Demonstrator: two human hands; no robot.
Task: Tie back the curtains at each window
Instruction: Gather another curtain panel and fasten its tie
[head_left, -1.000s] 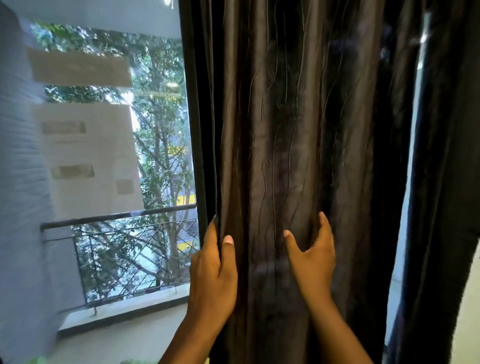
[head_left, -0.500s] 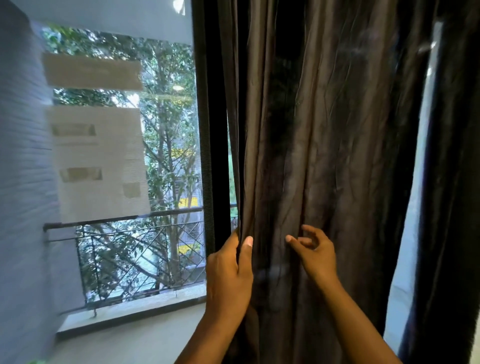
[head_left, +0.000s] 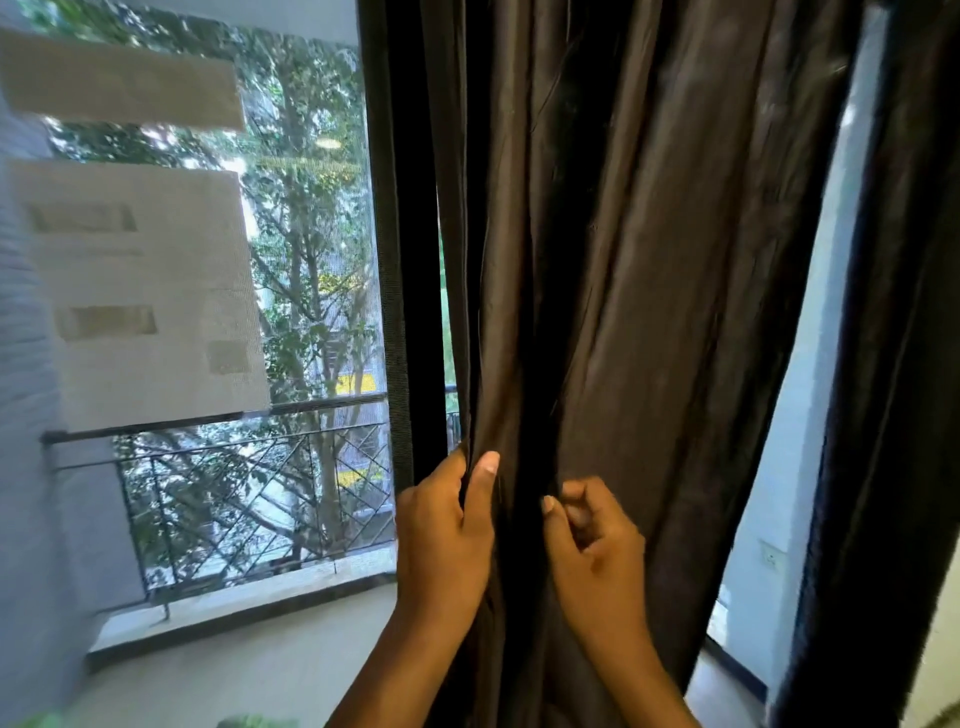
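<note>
A dark brown curtain hangs down the middle of the frame, its cloth smooth with a faint sheen, gathered into long vertical folds that narrow toward the lower centre. There the left hand grips the curtain's left edge, thumb lying up along the front of the fabric and the fingers wrapped behind the bunched hem. Just to its right the right hand sits against the folds with its fingers curled in toward the palm; whether it pinches a fold or only rests on the cloth, I cannot tell.

A second dark curtain fills the right edge, matte and almost black. Between the two runs a pale strip of wall with a small switch plate low down. On the left, a black window frame stands upright beside the glass, and pale rectangular paper sheets are stuck to the pane. Beyond is a thin metal railing with crossed diagonal bars and leafy trees.
</note>
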